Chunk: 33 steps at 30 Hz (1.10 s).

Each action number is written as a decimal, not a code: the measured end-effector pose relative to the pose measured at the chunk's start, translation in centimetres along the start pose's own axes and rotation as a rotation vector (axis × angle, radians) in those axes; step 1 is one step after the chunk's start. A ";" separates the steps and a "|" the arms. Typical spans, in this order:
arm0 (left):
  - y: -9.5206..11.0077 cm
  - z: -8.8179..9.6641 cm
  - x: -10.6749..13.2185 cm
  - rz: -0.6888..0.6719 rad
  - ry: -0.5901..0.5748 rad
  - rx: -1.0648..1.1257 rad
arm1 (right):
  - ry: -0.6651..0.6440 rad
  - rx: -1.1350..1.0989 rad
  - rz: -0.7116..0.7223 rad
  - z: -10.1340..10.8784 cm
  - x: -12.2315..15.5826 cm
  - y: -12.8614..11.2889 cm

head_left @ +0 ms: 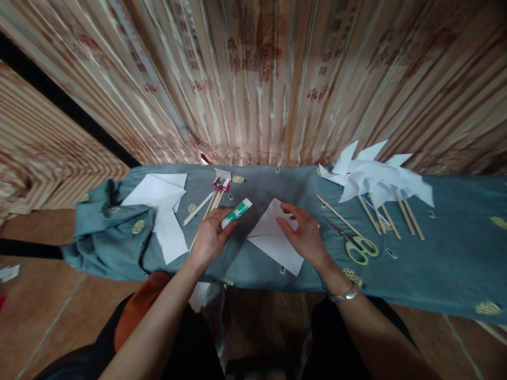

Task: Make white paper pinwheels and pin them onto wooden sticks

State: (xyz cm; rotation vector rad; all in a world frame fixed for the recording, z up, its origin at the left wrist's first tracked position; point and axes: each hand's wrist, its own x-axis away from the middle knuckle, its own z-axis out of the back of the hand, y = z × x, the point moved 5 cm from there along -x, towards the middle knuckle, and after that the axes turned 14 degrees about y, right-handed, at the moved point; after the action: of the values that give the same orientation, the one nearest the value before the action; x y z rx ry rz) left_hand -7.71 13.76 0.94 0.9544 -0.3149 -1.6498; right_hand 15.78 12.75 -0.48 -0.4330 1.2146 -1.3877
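Note:
My left hand (211, 235) is closed around a green and white glue stick (236, 212), its white end pointing up and to the right. To the right of it, a white paper square (273, 240) with slits cut in from its corners lies flat on the cloth. Over the paper's right side hovers my right hand (303, 232), thumb and fingers apart and slightly curled; whether the fingertips touch the sheet I cannot tell. Scissors with yellow-green handles (358, 248) rest just right of that hand, beside a single wooden stick (338, 215).
White paper pinwheels (380, 177) on wooden sticks lie together at the right. Behind my left hand stand a small open red box of pins (222, 181) and several sticks (208, 206). White paper sheets (158, 192) lie at the left of the grey-green cloth (443, 269). A pleated curtain (269, 79) hangs behind.

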 end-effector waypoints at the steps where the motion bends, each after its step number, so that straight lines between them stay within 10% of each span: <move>1: 0.7 -0.4 0.1 0.048 -0.025 0.130 | -0.052 -0.139 -0.110 -0.5 0.3 0.0; 6: 3.8 -3.7 1.1 0.317 -0.205 0.603 | -0.297 -0.758 -0.565 -2.5 1.8 -0.9; 13: 4.2 -5.7 0.9 0.480 -0.202 0.702 | -0.111 -1.018 -0.887 -1.2 1.1 0.6; 24: 1.2 -5.7 -1.7 -0.129 -0.141 -0.027 | -0.082 -1.143 -1.098 1.4 0.4 2.1; 33: 0.6 -5.9 -1.5 -0.224 -0.131 -0.105 | -0.059 -1.107 -1.091 2.4 0.6 2.9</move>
State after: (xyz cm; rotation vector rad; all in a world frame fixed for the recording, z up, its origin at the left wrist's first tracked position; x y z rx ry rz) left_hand -2.99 16.55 -1.73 0.8269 -0.2129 -1.9191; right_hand 19.08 11.86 -2.19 -2.1261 1.7138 -1.3643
